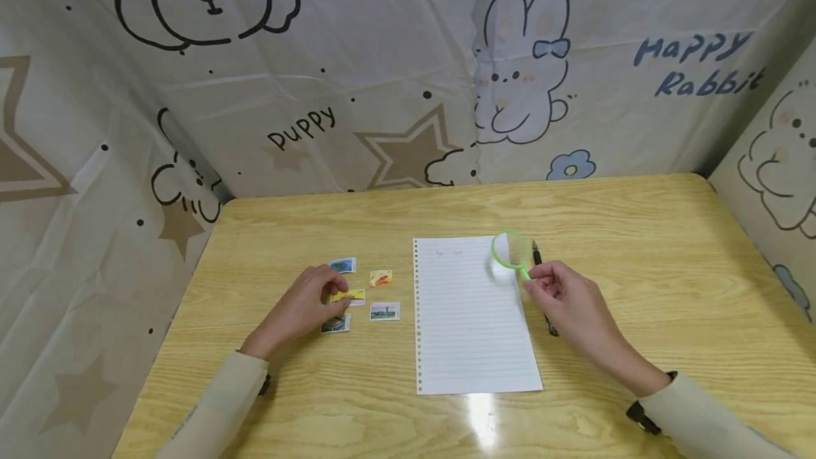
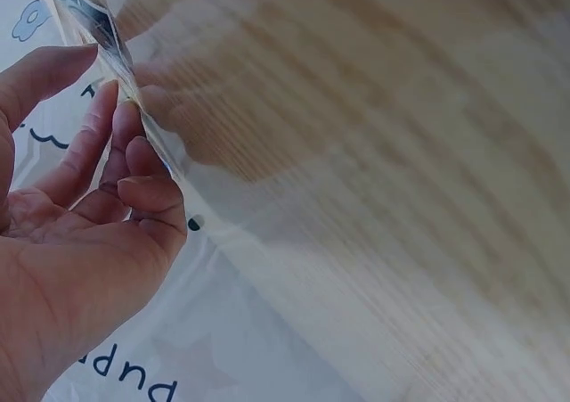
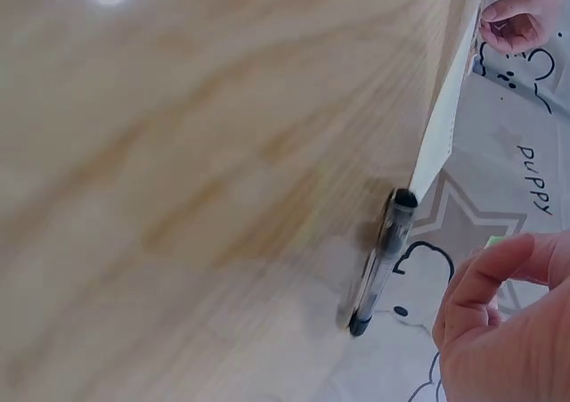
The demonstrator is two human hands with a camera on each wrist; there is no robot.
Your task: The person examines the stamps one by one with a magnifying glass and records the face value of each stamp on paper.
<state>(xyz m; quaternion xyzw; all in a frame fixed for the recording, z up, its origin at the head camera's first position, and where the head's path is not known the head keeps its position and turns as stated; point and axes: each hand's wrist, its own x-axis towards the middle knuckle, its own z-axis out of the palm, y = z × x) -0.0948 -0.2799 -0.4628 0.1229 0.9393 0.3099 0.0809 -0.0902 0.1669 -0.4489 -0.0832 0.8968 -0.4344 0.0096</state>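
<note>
My left hand [image 1: 312, 297] is over several small stamps on the table's left side, its fingertips right at the yellow stamp [image 1: 357, 297]. A gap shows between thumb and forefinger in the left wrist view. Above and below it lie a blue stamp [image 1: 344, 265] and a dark stamp [image 1: 338, 324], both partly covered by the hand. An orange-red stamp [image 1: 381, 278] and a green landscape stamp [image 1: 384, 312] lie to the right. My right hand [image 1: 570, 299] pinches the handle of a green-rimmed magnifying glass [image 1: 524, 273], whose lens overlaps the lined paper's upper right corner.
A sheet of lined paper [image 1: 474, 331] with punched holes along its left edge lies mid-table, with faint writing at its top. Beside it, a black pen [image 1: 537, 253] lies partly under the right hand. Printed cloth [image 1: 395, 76] hangs behind the wooden table [image 1: 319, 225].
</note>
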